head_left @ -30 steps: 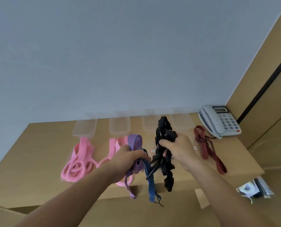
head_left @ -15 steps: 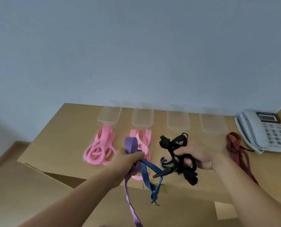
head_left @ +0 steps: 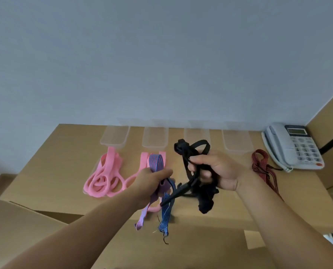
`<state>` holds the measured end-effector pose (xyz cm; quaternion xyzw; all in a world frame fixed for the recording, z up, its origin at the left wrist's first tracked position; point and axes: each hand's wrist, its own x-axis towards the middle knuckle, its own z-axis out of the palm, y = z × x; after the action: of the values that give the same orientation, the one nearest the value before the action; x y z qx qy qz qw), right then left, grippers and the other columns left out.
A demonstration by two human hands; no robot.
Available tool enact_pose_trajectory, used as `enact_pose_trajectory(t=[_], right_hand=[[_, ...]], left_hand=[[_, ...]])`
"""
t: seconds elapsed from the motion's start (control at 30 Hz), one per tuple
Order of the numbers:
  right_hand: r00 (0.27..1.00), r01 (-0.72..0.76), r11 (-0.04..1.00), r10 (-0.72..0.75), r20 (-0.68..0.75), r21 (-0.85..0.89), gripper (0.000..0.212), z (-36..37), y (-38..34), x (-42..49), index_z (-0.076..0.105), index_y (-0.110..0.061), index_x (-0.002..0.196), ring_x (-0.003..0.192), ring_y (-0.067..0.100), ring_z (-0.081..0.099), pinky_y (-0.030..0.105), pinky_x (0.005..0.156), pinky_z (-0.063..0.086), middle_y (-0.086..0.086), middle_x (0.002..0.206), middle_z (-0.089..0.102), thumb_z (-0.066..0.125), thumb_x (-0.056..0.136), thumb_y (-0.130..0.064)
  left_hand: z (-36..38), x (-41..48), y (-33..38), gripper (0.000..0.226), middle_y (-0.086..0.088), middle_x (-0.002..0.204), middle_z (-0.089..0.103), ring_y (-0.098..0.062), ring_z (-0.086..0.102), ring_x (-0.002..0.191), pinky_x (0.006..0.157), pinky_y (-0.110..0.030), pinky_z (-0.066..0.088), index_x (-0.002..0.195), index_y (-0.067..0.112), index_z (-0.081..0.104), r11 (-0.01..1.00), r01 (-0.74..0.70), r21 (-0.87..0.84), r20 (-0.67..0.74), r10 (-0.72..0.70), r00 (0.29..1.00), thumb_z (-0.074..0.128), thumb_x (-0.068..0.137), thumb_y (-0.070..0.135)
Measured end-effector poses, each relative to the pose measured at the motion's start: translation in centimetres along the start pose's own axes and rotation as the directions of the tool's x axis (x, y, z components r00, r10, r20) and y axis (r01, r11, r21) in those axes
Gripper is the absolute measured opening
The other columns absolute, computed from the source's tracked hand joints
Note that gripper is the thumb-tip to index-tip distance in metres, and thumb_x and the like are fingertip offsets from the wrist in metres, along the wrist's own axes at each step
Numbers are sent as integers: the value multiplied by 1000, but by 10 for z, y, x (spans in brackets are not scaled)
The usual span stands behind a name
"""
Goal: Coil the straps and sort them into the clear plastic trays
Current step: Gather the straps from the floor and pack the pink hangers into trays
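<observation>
the left hand (head_left: pixel 152 179) grips a blue-and-red striped strap (head_left: pixel 156 162) while, at its 3 o'clock, the right hand (head_left: pixel 220 171) clutches a tangled black strap (head_left: pixel 189 152) above the table (head_left: pixel 60 162).

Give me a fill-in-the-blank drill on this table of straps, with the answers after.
The tangle gripped by the right hand is ____ in colour.
The loops left of the left hand, which holds a striped strap, are ____.
In a row at the back stand ____ clear trays.
The red strap lies beside a ____.
Answers: black; pink; four; telephone.
</observation>
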<state>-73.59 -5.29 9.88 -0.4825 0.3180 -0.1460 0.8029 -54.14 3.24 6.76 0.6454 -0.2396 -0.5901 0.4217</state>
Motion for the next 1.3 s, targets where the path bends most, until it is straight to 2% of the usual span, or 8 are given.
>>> enact_pose_trajectory(t=[0.2, 0.47, 0.6, 0.8, 0.97, 1.03, 1.13, 1.3], right_hand=[[866, -110, 974, 192, -461, 198, 9, -38, 32, 21, 56, -5, 93, 38, 8, 39, 19, 34, 29, 1, 52, 49, 57, 96, -13], [698, -63, 958, 242, -674, 279, 17, -59, 67, 75, 59, 0, 106, 63, 22, 60, 34, 55, 53, 13, 88, 62, 64, 92, -6], [655, -169, 984, 153, -740, 53, 23, -69, 73, 81, 60, 1, 104, 84, 33, 68, 46, 79, 59, 15, 94, 66, 70, 87, -11], [613, -487, 779, -17, -790, -395, 50, -75, 69, 64, 62, -4, 82, 71, 23, 61, 30, 54, 44, 10, 90, 65, 66, 82, -54], [518, -446, 728, -265, -813, -521, 59, -70, 59, 41, 58, -6, 110, 110, 33, 54, 39, 80, 45, 13, 118, 52, 56, 86, -60], [576, -144, 774, -441, -688, -617, 55, -53, 58, 26, 58, -11, 116, 107, 22, 56, 35, 81, 42, 3, 118, 56, 58, 87, -57], [867, 209, 876, -371, -332, -434, 73, -7, 60, 9, 55, -28, 130, 115, 9, 59, 32, 96, 46, -7, 121, 64, 61, 73, -74], [955, 156, 858, -257, -146, -489, 41, 43, 91, 7, 59, -35, 105, 80, 4, 61, 29, 77, 53, -19, 84, 65, 75, 70, -49]], left_hand=[[-13, -2, -8, 13, -16, 59, 60, -20, 42, 39, 39, -22, 29, 86, -2, 53, 999, 46, -24, -108, -49, 993, 62, 91, 6], [-2, -15, -3, 13, -11, 58, 62, -17, 51, 40, 43, -24, 35, 92, -6, 55, 998, 69, 0, -72, -69, 995, 64, 91, 4], [2, -14, -4, 12, -15, 62, 63, -19, 50, 40, 42, -25, 33, 92, -6, 54, 997, 75, -9, -59, -75, 995, 64, 89, 1], [13, -10, -6, 15, -28, 86, 67, -21, 49, 39, 40, -22, 35, 86, -3, 55, 998, 69, 3, 8, -69, 998, 67, 87, 6], [19, -14, 5, 18, -37, 100, 67, -25, 46, 53, 47, -27, 31, 84, -2, 54, 998, 38, 50, 107, -43, 993, 67, 86, 10], [15, -17, 15, 14, -35, 100, 68, -22, 46, 45, 41, -23, 34, 85, -3, 55, 999, 18, 39, 137, -24, 990, 62, 91, 8], [9, -27, 38, 13, -31, 91, 70, -20, 43, 41, 39, -21, 32, 83, -1, 57, 1000, -19, -1, 185, 18, 983, 56, 92, 9], [-3, -51, 71, 16, -23, 84, 70, -19, 38, 39, 40, -21, 28, 82, -1, 56, 990, -142, -21, 312, 141, 939, 53, 90, 13]])
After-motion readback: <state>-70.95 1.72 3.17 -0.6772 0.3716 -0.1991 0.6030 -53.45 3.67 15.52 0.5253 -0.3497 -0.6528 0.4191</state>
